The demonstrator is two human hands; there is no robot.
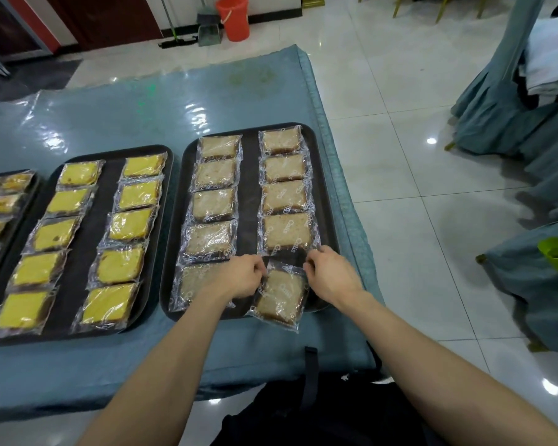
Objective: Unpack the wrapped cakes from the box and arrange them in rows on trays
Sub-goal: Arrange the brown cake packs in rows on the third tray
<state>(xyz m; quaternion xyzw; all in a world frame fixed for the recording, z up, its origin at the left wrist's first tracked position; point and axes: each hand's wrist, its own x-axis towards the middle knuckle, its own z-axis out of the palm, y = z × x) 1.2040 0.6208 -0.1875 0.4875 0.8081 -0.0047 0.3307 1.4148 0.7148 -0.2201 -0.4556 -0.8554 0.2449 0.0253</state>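
A dark tray (248, 201) on the right of the table holds two rows of pale brown cakes in clear wrappers. At its near right corner lies one more wrapped brown cake (282, 296), tilted and overhanging the tray's front rim. My left hand (239, 278) pinches the wrapper's left edge. My right hand (331, 273) pinches its far right corner. My left wrist covers part of the nearest cake of the left row (190, 284). No box is in view.
A middle tray (91, 220) carries two rows of yellow wrapped cakes, and a third tray (23, 201) shows at the left edge. The table has a blue cover (142, 117) under clear plastic. Draped chairs (512, 117) stand right; a red bucket (233, 17) stands behind.
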